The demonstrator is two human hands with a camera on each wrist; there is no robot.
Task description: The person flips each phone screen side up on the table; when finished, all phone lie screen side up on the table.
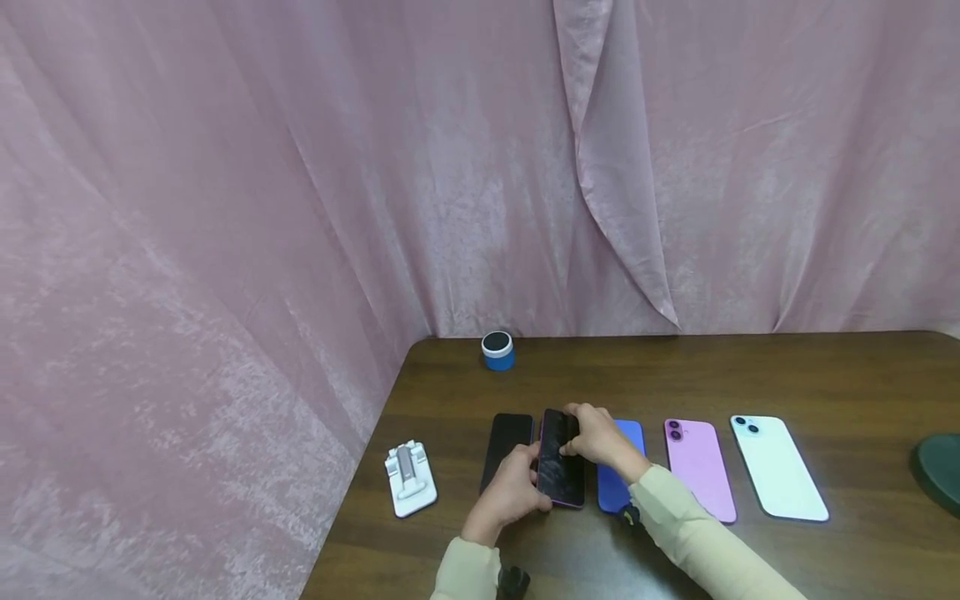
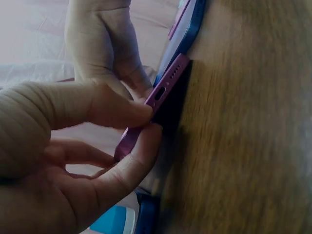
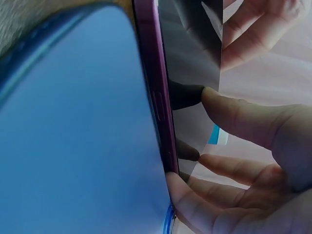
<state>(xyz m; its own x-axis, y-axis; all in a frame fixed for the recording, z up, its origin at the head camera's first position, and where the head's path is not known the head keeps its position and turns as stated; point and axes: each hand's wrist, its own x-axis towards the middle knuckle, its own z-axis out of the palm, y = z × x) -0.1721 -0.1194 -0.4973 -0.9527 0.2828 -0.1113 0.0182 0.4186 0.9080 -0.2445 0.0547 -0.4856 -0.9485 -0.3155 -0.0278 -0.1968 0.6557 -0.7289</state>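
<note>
A smartphone with a purple frame (image 2: 168, 87) and a glossy black screen (image 1: 561, 475) lies between both hands in the head view, screen up. My left hand (image 1: 512, 483) pinches its lower left corner; in the left wrist view, thumb and finger meet at the edge beside the charging port, and that edge looks tilted off the wood. My right hand (image 1: 600, 435) grips the upper end. The right wrist view has its thumb (image 3: 243, 114) against the screen and a finger at the side edge. Another dark-screened phone (image 1: 504, 442) lies left, partly behind the left hand.
A blue phone (image 1: 632, 433) lies under the right forearm. Further right are a pink phone (image 1: 701, 471) and a pale mint phone (image 1: 780, 471), backs up. A white folding stand (image 1: 411, 479) is left, a blue-and-white round container (image 1: 498, 352) behind, a dark green object (image 1: 937, 471) far right.
</note>
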